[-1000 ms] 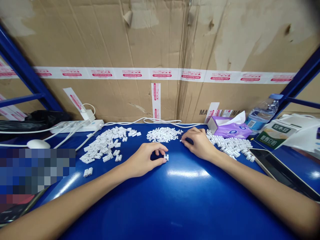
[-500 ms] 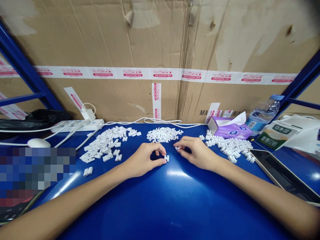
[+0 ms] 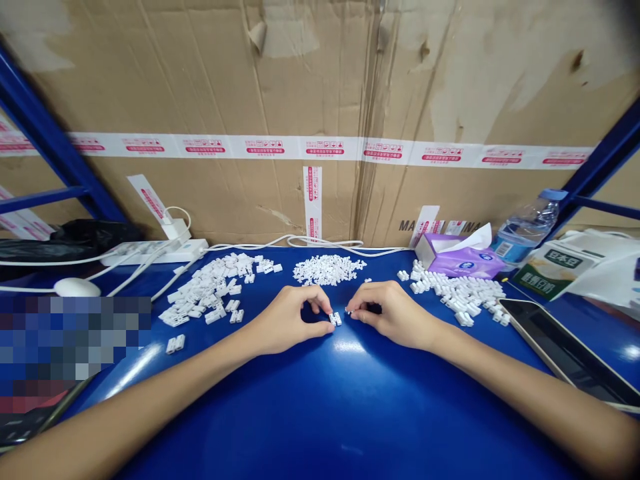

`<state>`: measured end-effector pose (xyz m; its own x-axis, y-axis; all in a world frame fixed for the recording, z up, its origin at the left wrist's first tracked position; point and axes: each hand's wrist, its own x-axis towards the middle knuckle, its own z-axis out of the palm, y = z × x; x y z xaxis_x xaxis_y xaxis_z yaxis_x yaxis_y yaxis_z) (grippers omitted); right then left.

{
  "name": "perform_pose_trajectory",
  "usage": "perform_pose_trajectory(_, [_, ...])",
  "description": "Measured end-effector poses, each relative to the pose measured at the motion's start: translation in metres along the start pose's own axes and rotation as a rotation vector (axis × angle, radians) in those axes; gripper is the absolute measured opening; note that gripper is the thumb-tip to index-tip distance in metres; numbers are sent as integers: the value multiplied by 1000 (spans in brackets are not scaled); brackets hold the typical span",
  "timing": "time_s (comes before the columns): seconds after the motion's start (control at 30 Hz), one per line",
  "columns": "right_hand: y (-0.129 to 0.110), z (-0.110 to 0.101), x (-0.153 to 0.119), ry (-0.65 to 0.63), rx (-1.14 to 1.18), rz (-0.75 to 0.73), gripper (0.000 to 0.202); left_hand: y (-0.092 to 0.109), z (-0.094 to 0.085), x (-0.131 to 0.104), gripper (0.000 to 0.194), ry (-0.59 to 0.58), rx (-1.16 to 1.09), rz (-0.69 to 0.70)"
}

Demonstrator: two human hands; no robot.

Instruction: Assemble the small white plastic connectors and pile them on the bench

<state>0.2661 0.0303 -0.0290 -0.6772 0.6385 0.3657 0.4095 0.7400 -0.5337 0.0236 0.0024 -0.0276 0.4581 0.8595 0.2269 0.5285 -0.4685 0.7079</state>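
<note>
Near the middle of the blue table (image 3: 320, 407), my left hand (image 3: 287, 321) grips a white block-like piece (image 3: 335, 319) between thumb and fingertips. Just right of it, my right hand (image 3: 395, 313) pinches a tiny white part (image 3: 349, 310); the two pieces are a short gap apart. Behind the hands lies a heap of small white parts (image 3: 327, 269). To the left spreads a pile of white blocks (image 3: 205, 290), with a pair of blocks (image 3: 175, 344) in front of it. Another pile of white pieces (image 3: 460, 293) lies on the right.
A purple tissue pack (image 3: 463, 257), a water bottle (image 3: 527, 227), a carton (image 3: 555, 267) and a phone (image 3: 570, 347) are on the right. At the left are a power strip (image 3: 185, 251) and cables. Cardboard (image 3: 240, 87) stands behind the table.
My right hand has moved down and slightly left, bringing its tiny part closer to the white piece. A small part now shows on the table behind it. The left hand's piece is slightly turned.
</note>
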Motion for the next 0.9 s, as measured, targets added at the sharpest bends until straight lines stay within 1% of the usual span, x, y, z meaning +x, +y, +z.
perform_pose_trajectory(0.1, [-1, 2, -1, -4, 2, -66, 20, 0, 3, -2, 16, 11, 18, -3])
perform_pose_trajectory(0.17, [-1, 3, -1, -3, 3, -76, 21, 0, 4, -3, 13, 22, 27, -7])
perform_pose_trajectory(0.23, [-1, 5, -2, 4, 7, -81, 20, 1, 5, -4, 11, 32, 35, -12])
perform_pose_trajectory(0.37, [1, 8, -3, 45, 31, -79, 17, 4, 7, -4, 17, 46, 50, -24])
perform_pose_trajectory(0.47, [1, 8, -3, 50, 38, -88, 16, 4, 8, -4, 13, 64, 55, -19])
perform_pose_trajectory(0.57, [0, 8, -2, 40, 28, -130, 19, 5, 9, -4, 10, 77, 59, -10])
perform_pose_trajectory(0.73, [-3, 8, -2, 82, 16, -164, 19, 5, 9, -4, 11, 60, 25, 12])
perform_pose_trajectory(0.9, [-6, 9, -3, 95, 16, -174, 17, 5, 9, -4, 10, 56, -2, 23])
